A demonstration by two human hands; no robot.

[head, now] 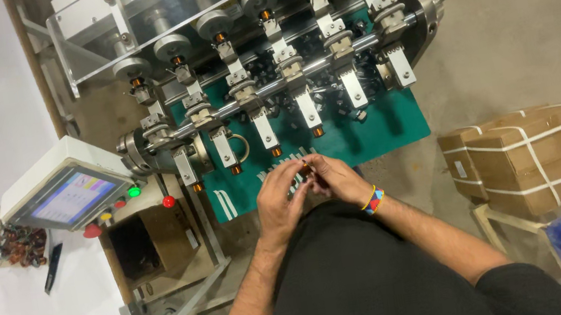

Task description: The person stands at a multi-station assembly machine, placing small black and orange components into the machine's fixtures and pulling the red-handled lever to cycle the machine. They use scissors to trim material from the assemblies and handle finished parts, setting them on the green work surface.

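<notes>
At the far left, a control box (pixel 65 188) with a lit screen is being left untouched, well apart from both hands. At centre, a small copper coil (pixel 305 169) is being pinched between the left hand (pixel 279 198) and the right hand (pixel 336 179), both closed on it, just below the green mat (pixel 379 129). The winding machine (pixel 268 71) is standing directly beyond; strapped cartons (pixel 535 151) are sitting to the right.

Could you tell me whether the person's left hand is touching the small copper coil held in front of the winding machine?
Touching: the head view shows left hand fingertips closed on the small copper coil, with the right hand pinching it too.
</notes>
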